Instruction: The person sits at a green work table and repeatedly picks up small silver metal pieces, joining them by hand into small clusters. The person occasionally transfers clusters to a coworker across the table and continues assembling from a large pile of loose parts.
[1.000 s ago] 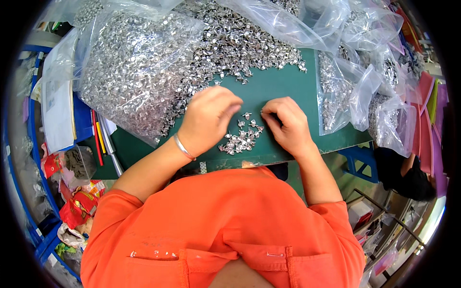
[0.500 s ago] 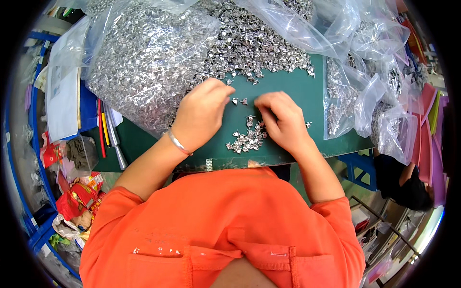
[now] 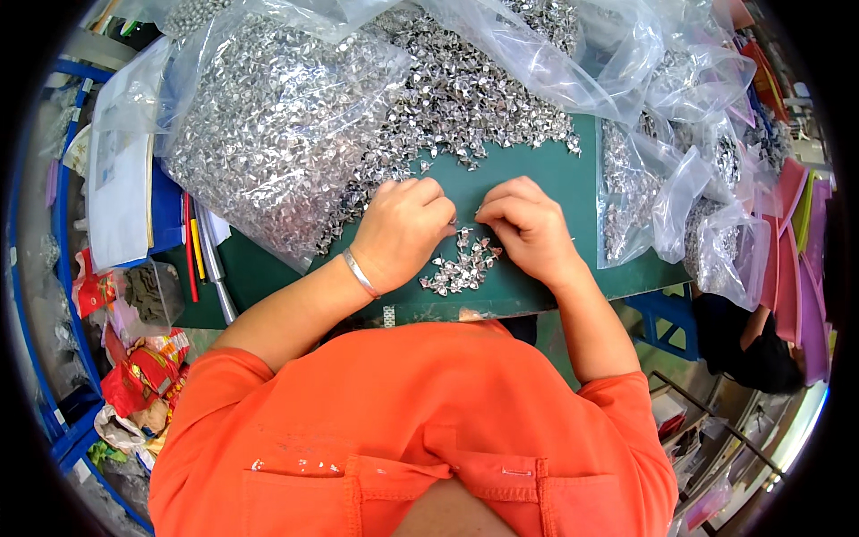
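My left hand [image 3: 403, 234], with a metal bangle [image 3: 360, 273] at its wrist, is closed in a pinch; a bit of a small silver metal part [image 3: 454, 220] shows at its fingertips. Opposite it, a short gap away, my right hand [image 3: 530, 229] is also pinched, its curled fingers hiding whatever is in them. Between and just below both hands lies a small cluster of shiny silver metal parts [image 3: 461, 268] on the green tabletop [image 3: 528, 291]. Beyond the hands spreads a large heap of the same kind of parts [image 3: 483, 98], loose on the table.
A big clear plastic bag of metal parts [image 3: 268, 134] covers the left; more filled bags [image 3: 635, 192] line the right. Red and yellow pens [image 3: 190, 251] and a grey metal cone-ended tool [image 3: 215, 259] lie by papers [image 3: 121, 179]. A blue stool [image 3: 667, 322] and another person [image 3: 747, 345] are at right.
My left hand has moved right and nearer to me, its fingertips closer to the right hand's. The two loose parts between the hands no longer show there. The right hand has shifted slightly nearer.
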The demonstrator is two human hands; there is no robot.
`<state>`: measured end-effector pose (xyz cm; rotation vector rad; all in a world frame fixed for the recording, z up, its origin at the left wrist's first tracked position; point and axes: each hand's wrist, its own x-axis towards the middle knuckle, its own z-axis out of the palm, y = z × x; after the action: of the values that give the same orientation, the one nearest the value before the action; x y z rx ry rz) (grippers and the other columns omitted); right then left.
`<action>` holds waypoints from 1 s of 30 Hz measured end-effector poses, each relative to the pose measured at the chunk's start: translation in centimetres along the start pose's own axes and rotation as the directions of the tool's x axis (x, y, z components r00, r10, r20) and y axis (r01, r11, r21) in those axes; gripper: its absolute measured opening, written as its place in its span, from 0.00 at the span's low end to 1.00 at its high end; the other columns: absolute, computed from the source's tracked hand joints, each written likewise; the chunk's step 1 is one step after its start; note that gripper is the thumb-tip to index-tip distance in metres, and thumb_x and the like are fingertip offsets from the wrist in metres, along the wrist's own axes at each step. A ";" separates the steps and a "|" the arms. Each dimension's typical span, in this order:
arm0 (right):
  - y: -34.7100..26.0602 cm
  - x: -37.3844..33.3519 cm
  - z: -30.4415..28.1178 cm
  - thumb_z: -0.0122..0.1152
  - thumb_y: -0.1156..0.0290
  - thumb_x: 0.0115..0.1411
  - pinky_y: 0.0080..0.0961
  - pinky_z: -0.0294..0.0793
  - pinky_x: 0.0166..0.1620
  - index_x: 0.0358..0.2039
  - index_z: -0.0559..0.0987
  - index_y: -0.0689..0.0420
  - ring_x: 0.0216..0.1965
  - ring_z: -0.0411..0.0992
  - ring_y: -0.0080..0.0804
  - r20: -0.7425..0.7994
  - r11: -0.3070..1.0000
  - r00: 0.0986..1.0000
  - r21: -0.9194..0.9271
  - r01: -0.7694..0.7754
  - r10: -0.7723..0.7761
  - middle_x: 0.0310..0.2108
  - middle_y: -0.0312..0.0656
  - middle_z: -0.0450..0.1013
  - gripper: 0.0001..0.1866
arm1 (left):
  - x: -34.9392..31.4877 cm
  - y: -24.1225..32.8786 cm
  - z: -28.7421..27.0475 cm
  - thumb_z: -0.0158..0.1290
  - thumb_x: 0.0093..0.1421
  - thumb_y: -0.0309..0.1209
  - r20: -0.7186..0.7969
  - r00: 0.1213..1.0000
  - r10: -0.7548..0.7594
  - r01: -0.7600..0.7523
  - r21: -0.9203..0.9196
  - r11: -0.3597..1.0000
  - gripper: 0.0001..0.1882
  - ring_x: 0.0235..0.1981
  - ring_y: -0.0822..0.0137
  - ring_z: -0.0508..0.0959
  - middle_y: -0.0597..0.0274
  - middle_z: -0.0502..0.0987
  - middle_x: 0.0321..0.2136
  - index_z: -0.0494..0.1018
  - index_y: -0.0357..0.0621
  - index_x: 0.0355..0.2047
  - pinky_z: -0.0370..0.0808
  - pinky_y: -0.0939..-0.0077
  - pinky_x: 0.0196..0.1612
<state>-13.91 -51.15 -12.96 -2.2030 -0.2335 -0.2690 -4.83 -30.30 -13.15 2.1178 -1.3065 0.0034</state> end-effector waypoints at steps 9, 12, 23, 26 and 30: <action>-1.0 -0.6 0.1 0.52 0.92 0.48 0.35 0.76 0.44 0.37 0.81 0.60 0.41 0.75 0.45 0.190 0.989 0.980 0.124 -0.086 0.061 0.39 0.43 0.78 0.19 | -0.9 0.3 -0.9 0.64 0.53 0.24 0.135 0.984 0.114 -0.098 -0.116 0.988 0.08 0.35 0.57 0.78 0.63 0.77 0.33 0.79 0.44 0.33 0.72 0.63 0.39; -1.2 -0.9 -0.2 0.53 0.92 0.48 0.36 0.76 0.44 0.37 0.81 0.60 0.41 0.75 0.45 0.115 0.993 0.991 0.085 -0.083 0.073 0.38 0.43 0.78 0.19 | -2.2 1.1 -2.7 0.64 0.54 0.23 -0.028 0.998 -0.057 0.051 -0.168 0.984 0.07 0.33 0.55 0.78 0.59 0.77 0.33 0.78 0.42 0.33 0.75 0.63 0.36; -2.5 5.0 5.9 0.66 0.76 0.49 0.37 0.73 0.48 0.39 0.83 0.55 0.46 0.72 0.43 0.299 0.927 0.889 -0.036 0.373 -0.347 0.42 0.41 0.75 0.14 | -7.3 0.5 -2.9 0.64 0.54 0.24 -0.084 0.951 -0.296 0.301 0.048 0.952 0.14 0.34 0.50 0.79 0.54 0.75 0.35 0.77 0.40 0.41 0.78 0.62 0.36; -0.4 5.4 4.4 0.65 0.78 0.48 0.38 0.74 0.47 0.35 0.83 0.56 0.44 0.72 0.45 0.222 0.947 0.941 -0.138 0.291 -0.257 0.40 0.41 0.75 0.11 | -4.3 0.1 -1.8 0.60 0.56 0.20 -0.178 0.955 -0.238 0.235 -0.037 0.971 0.10 0.36 0.49 0.80 0.52 0.77 0.35 0.77 0.38 0.39 0.78 0.62 0.38; 0.6 4.7 1.3 0.64 0.81 0.55 0.38 0.73 0.48 0.35 0.82 0.59 0.44 0.74 0.47 -0.061 0.986 0.993 -0.139 0.095 -0.104 0.42 0.44 0.77 0.08 | -2.0 -0.5 -1.5 0.58 0.58 0.19 -0.197 0.947 -0.253 0.221 -0.174 0.960 0.09 0.38 0.49 0.80 0.51 0.78 0.37 0.77 0.37 0.39 0.78 0.63 0.41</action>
<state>-9.15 -50.09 -12.88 -2.3155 -0.2955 -0.4255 -4.92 -27.81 -12.90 2.0673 -0.8913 0.0332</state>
